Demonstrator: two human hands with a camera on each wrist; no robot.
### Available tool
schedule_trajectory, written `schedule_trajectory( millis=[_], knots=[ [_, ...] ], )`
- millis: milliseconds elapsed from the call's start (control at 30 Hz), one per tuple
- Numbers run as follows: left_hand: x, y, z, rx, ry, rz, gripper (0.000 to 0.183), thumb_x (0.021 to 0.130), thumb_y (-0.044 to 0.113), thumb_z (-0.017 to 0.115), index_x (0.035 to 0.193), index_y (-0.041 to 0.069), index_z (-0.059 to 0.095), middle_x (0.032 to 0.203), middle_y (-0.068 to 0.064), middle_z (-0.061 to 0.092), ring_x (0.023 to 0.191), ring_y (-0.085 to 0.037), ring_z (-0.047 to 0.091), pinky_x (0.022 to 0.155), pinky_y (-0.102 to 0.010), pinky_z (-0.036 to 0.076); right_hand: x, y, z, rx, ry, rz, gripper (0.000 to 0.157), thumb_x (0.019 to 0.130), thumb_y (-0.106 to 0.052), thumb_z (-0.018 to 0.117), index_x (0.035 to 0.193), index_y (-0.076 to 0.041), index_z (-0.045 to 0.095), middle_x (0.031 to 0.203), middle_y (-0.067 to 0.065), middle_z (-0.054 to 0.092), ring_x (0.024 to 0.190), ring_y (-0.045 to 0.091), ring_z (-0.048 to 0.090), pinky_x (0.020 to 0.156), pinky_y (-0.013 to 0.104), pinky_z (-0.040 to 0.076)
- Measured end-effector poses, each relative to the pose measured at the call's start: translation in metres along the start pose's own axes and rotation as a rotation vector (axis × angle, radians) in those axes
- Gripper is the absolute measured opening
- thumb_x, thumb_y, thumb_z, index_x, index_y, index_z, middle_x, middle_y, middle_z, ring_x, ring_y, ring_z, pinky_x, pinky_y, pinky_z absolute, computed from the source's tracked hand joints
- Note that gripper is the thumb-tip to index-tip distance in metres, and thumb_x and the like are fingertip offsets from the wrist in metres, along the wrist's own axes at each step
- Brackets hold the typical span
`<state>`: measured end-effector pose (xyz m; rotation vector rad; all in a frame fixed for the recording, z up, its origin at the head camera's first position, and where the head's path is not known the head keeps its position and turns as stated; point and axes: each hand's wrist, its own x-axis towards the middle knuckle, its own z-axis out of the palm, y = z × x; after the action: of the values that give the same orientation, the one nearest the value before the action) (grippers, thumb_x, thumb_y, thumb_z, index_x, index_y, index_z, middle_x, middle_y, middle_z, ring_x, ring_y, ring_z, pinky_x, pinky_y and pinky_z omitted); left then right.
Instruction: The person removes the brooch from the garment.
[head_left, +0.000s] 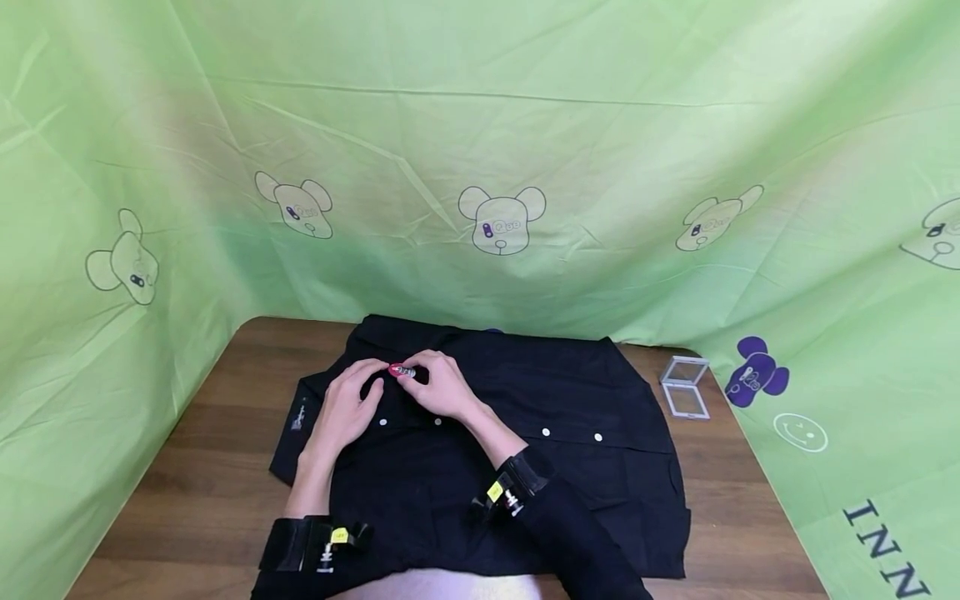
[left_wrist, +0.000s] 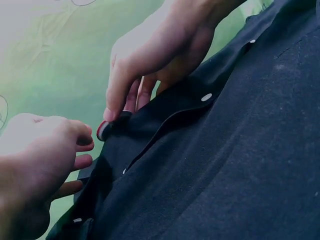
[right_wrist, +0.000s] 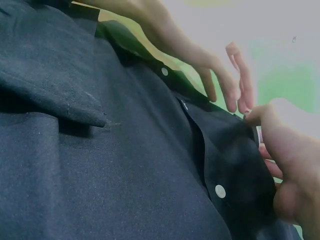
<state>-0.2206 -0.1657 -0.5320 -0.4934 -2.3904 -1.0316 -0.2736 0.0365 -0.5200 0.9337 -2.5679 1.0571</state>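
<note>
A black shirt (head_left: 480, 500) with white buttons lies spread across the table. My right hand (head_left: 444, 386) pinches a small red-edged badge (head_left: 397, 369) between thumb and fingers, over the shirt's upper left part. The left wrist view shows the badge (left_wrist: 102, 130) nearly edge-on, with a red and white rim; its face is hidden. Close by on its left is my left hand (head_left: 348, 404), fingers loosely bent and their tips just short of the badge. Shirt cloth lies beneath both hands, and a button (right_wrist: 220, 191) shows near the right hand in the right wrist view.
An unfolded clear case (head_left: 686, 400) stands at the table's right side. The brown wooden table (head_left: 202, 467) shows around the shirt. Green printed cloth (head_left: 495, 142) hangs behind and along both sides. A pale label (head_left: 298, 414) marks the shirt's left end.
</note>
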Motion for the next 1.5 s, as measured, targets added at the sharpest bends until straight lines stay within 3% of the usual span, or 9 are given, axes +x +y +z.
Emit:
schedule_trajectory(
  millis=[367,633,1033,1233,1500],
  knots=[
    [-0.001,-0.007,0.008,-0.015,0.033,0.052,0.024,0.091,0.0,0.075,0.115,0.0,0.077,0.118,-0.015,0.072,0.111,-0.024,0.064,0.094,-0.047,0.05,-0.003,0.0,-0.002,0.018,-0.029,0.025,0.024,0.094,-0.03,0.071,0.108,-0.013,0.08,0.107,-0.005,0.074,0.105,0.008,0.062,0.093,0.029,0.051],
    [0.003,-0.003,0.009,0.002,0.046,0.039,0.019,0.092,0.004,0.076,0.111,0.002,0.079,0.114,-0.006,0.073,0.107,-0.02,0.065,0.09,-0.044,0.053,-0.002,0.003,-0.002,0.021,-0.065,0.049,0.024,0.095,-0.034,0.067,0.107,-0.019,0.08,0.107,-0.011,0.073,0.106,0.004,0.059,0.095,0.027,0.049],
    [0.004,0.0,0.011,0.012,0.09,0.06,0.013,0.09,0.006,0.078,0.103,0.003,0.08,0.106,-0.005,0.075,0.1,-0.021,0.066,0.084,-0.045,0.053,-0.002,0.002,-0.005,0.025,-0.098,0.02,0.025,0.099,-0.034,0.065,0.11,-0.017,0.079,0.11,-0.008,0.074,0.106,0.004,0.06,0.095,0.027,0.05],
    [0.004,0.0,0.012,0.065,0.083,0.076,0.012,0.091,0.006,0.078,0.102,0.005,0.079,0.104,-0.004,0.075,0.097,-0.022,0.065,0.081,-0.047,0.053,-0.003,0.002,-0.007,0.038,-0.144,0.036,0.026,0.103,-0.035,0.062,0.112,-0.017,0.078,0.113,-0.008,0.073,0.108,0.001,0.061,0.096,0.026,0.051],
    [0.005,0.002,0.01,0.141,0.069,0.079,0.01,0.093,0.01,0.076,0.102,0.008,0.078,0.102,-0.003,0.076,0.096,-0.023,0.065,0.082,-0.047,0.052,-0.005,-0.001,-0.013,-0.07,-0.073,-0.082,0.031,0.101,-0.034,0.064,0.112,-0.009,0.079,0.11,-0.003,0.075,0.107,0.011,0.062,0.095,0.03,0.051]
  ],
)
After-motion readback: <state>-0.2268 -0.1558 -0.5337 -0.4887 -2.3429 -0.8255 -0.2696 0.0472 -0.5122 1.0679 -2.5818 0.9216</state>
